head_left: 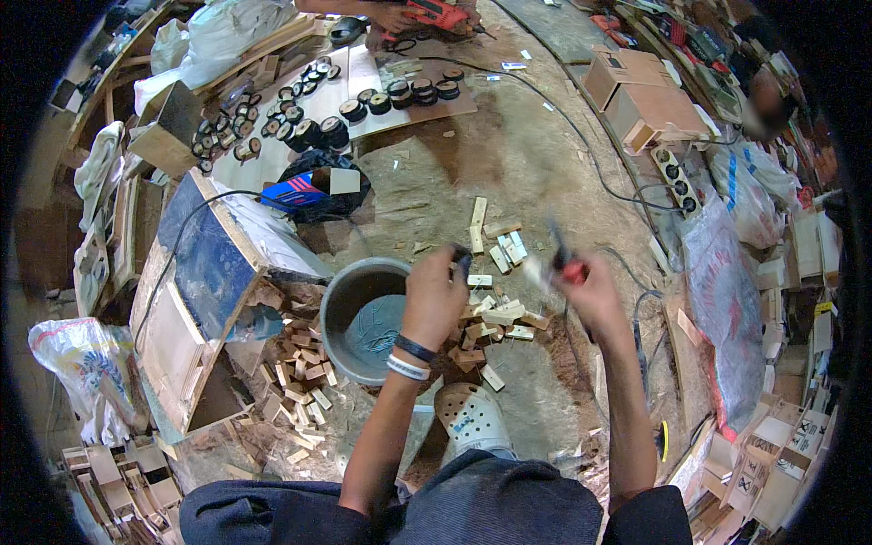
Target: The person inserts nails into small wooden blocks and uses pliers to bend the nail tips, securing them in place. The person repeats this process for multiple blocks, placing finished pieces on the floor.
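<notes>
My left hand (434,295) is closed above the right rim of a grey bucket (329,313), with a small dark piece (462,261) at its fingertips. What that piece is I cannot make out. My right hand (592,289) is closed round a red-handled tool (573,271), whose dark tip points up and away. Motion smears the tool, so its kind does not show. A pale blurred shape sits just left of it. Below and between my hands lies a pile of small wooden blocks (505,313), some with metal bits on them. Thin wire-like pieces (380,329) lie inside the bucket.
More wood offcuts (304,372) are heaped left of the bucket beside an open wooden box (195,300). Round black-rimmed discs (322,134) cover boards ahead. Another person's hand holds a red power tool (440,14). A black cable (581,127) runs to a power strip (677,180).
</notes>
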